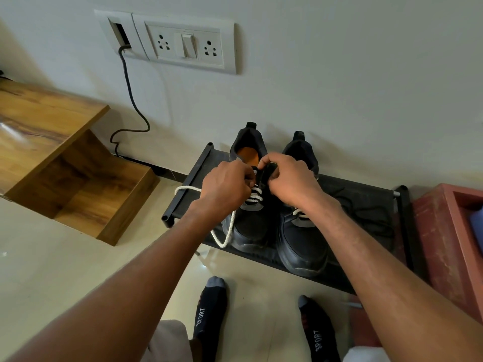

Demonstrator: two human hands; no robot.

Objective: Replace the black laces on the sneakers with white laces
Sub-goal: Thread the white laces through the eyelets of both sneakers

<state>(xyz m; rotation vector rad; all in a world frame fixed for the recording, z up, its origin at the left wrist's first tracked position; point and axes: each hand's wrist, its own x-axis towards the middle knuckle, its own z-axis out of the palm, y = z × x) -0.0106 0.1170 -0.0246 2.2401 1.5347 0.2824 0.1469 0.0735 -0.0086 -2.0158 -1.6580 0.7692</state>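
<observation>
On the black rack, both hands pinch the left sneaker's white lace.

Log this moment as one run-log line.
stage: lacing left sneaker | left hand: pinching white lace | right hand: gripping tongue | right sneaker: white-laced | on: black rack

Glossy wood shelf; sneakers perhaps matt leather.
</observation>
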